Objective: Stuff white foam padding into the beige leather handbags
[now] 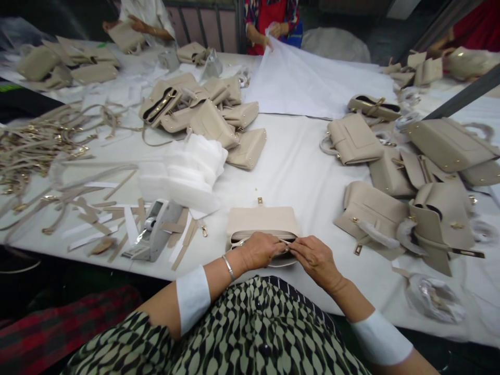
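Beige and rectangular, a small flap handbag [262, 219] lies open on the white-covered table [289, 172] directly before me. My left hand [261, 249] and right hand [315, 260] pinch its opening's edge, fingertips nearly meeting; a grey tape dispenser [156, 237] stands to the left.

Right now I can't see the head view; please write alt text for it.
The left hand and right hand pinch at the open top of a beige handbag on a white-covered table. More beige bags lie heaped beyond and to the right; a tape dispenser and straps are to the left. Opposite, a co-worker holds a white sheet.
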Demonstrator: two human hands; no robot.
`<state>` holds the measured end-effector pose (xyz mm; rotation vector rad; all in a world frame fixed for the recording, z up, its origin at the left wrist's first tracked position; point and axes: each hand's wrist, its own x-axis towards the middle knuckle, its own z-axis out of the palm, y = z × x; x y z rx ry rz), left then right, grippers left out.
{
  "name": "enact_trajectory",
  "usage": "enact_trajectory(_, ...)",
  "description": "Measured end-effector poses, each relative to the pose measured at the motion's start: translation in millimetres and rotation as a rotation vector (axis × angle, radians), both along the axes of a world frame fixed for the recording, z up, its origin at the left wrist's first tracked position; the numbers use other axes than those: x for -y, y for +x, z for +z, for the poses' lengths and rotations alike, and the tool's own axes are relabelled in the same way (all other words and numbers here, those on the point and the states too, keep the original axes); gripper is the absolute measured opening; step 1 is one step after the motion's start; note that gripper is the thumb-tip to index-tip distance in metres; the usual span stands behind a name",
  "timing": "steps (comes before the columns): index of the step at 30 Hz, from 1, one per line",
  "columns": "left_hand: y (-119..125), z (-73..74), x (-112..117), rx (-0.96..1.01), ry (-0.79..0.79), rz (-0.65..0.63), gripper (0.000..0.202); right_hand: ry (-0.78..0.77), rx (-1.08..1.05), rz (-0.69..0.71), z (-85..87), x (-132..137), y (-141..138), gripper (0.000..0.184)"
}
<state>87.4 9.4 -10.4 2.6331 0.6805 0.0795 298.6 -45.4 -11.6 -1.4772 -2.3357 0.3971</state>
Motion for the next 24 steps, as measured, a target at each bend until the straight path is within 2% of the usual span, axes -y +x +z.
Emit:
enact_trajectory(4, 5.8, -0.3, -2.7, 0.018, -0.021, 0.064, 0.018, 0.047, 0.002, -0.004, -1.0, 1.5, 0.6, 0.02)
enact_trajectory(7, 9.7, 3.1, -4.5, -0.007, 0.005, 0.094, 0.014, 0.019, -0.019, 0.014, 1.4, -1.6, 0.2, 0.02)
enact_trajectory(14, 3.2, 11.0, 0.5, 0.04, -0.033, 0.093, 0.022, -0.067, -0.296, 0.02, 1.9, -11.2, 4.2, 0.016)
enact_trajectory(19, 2.5, 17.4, 2.8, 0.026, -0.039, 0.171, 0.018, -0.075, -0.236, 0.009, -0.7, -11.9, 5.1, 0.016)
enact_trajectory(24, 17.9, 16.7, 5.2, -0.001, 0.004, 0.173, 0.022, -0.081, -0.172, 0.052, -1.0, -10.4, 5.7, 0.018)
